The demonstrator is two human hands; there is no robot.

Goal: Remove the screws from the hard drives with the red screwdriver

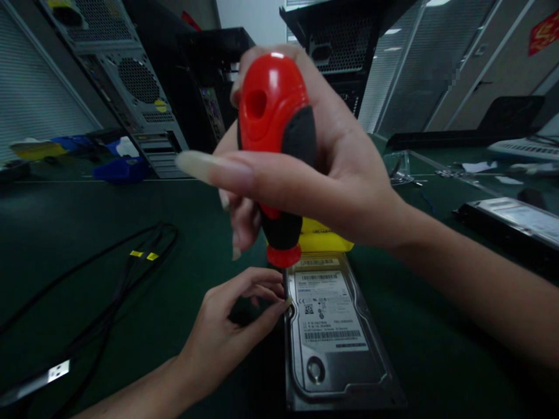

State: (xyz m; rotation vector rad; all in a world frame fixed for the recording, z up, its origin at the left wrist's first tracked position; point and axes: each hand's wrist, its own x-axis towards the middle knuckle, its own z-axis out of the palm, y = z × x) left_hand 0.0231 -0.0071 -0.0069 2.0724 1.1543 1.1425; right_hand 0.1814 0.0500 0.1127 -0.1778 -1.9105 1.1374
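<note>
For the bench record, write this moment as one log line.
right hand: grips red-black screwdriver | screwdriver: shaft at left edge of hard drive | left hand: at same edge

Overall illumination is dim and cool; ceiling lights [393, 31] register as small pale patches at upper right. The green work surface [78, 215] is underexposed, falling to near black at lower right. A white specular highlight sits on the crown of the red screwdriver [268, 134]; the metal of the hard drive [327, 372] returns muted reflections. The right hand [349, 163], nearest the lens, appears soft. Fine label print is partly illegible. Wide-angle distortion tilts the computer case [131, 75] and door [498, 78] towards the edges.
</note>
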